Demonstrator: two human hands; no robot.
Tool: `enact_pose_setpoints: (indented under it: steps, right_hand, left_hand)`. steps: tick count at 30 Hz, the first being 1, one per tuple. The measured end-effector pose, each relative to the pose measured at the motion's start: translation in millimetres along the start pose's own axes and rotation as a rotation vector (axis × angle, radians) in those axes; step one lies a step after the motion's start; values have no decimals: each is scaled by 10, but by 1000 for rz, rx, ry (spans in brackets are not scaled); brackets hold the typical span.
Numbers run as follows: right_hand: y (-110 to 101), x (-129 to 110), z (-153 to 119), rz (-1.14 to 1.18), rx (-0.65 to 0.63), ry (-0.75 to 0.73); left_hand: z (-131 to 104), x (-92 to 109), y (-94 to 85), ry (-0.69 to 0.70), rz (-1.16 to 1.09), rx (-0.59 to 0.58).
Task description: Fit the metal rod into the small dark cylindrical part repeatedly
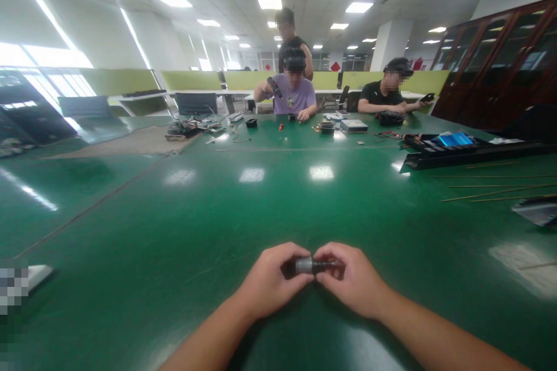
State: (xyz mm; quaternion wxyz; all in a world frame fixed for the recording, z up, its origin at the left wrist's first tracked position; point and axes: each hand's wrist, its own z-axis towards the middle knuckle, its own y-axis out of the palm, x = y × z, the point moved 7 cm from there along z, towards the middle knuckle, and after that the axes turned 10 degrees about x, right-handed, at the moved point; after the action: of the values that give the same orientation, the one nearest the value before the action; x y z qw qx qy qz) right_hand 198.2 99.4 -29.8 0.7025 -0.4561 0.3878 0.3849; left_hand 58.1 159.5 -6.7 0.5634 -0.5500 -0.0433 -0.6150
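Note:
A small cylindrical metal part (304, 265), silver with a dark, narrower shaft pointing right, lies between my two hands above the green table (243, 214). My left hand (272, 281) is curled round its silver end, thumb below and fingers above. The fingers of my right hand (350, 278) close round the dark shaft end. Both hands' fingertips almost meet near the middle of the part. The far tip of the shaft is partly hidden by my right fingers.
Across the table sit two people, with another standing behind. Cables and electronic parts (187, 129) lie at the far left, a white box (354, 126) at the far middle. On the right are a black tray (456, 153) and thin rods (496, 190). A white object (37, 277) is at the left edge.

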Motion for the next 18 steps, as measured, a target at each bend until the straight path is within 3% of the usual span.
enact_pose_setpoints:
  steps: [18]
  right_hand:
    - [-15,8,21,-9,1,66]
  left_hand:
    - [-37,12,-2,3,52,-10]
